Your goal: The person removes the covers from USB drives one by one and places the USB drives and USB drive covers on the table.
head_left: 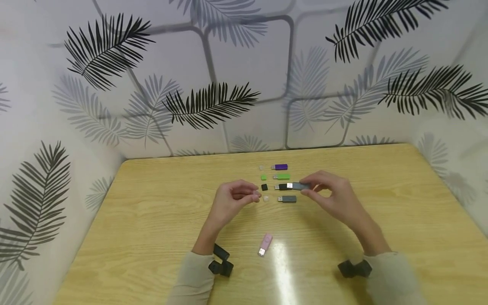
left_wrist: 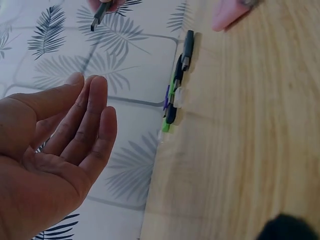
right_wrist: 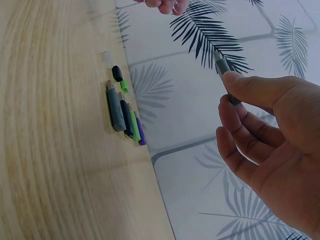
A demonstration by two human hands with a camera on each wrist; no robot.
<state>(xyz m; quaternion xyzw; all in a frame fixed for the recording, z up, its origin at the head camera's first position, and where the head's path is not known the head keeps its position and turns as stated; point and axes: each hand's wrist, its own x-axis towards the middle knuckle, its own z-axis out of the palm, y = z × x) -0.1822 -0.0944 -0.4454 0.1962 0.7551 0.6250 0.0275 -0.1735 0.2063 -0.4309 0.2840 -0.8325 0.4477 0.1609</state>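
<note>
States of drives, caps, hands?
Held gray drive: connector bare
Right hand: pinching held gray drive
Table gray drive: connector bare
Black drive: connector bare
Green drive: connector bare
Purple drive: connector bare
Pink drive: connector bare
Far clear cap: detached
Near clear cap: detached
Green cap: detached
Black cap: detached
Left hand: curled, contents unclear

The gray USB stick (head_left: 301,186) in the person's right grip (head_left: 337,192) hides part of the black stick (head_left: 283,187) in the head view; a thumb (right_wrist: 245,86) covers part of the held one in the right-wrist view. The left-wrist frame crops the pink stick (left_wrist: 229,14) at one o'clock and blurs a dark object (left_wrist: 287,228) at four.
</note>
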